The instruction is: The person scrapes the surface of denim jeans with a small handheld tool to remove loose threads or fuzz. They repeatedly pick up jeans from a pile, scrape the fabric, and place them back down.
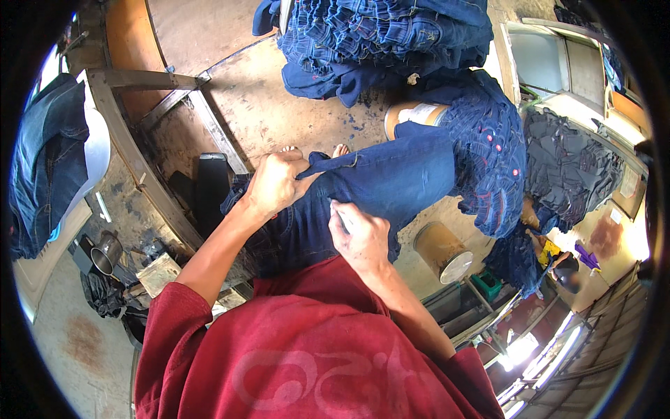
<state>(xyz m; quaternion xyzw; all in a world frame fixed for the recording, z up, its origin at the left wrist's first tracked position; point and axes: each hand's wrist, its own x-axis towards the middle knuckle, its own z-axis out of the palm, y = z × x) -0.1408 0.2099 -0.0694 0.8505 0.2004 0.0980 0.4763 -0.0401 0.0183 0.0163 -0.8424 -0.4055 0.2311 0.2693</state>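
Just beyond the dark red cloth shirt [293,335], a dark blue denim garment [408,171], likely soft, limp and sturdy, seems best held by its raised edge [336,164], which the left hand [278,183] grips, while the right hand [361,239] curls nearer, its grip unclear.

The jeans [412,167] over here are matt blue denim, softly creased and faded in patches, and the garment stack [384,35] across the room looks like the same cloth, its gathered edges puckered and rough, while the maroon shirt [300,314] is dull, soft-looking fabric. That table frame [155,201] appears to be scuffed, unpolished wood, and the mug [106,253] near it has the gleam of smooth metal. The crumpled black bag [101,293] shines like thin plastic, whereas the green container [486,285] looks like stiffer plastic.
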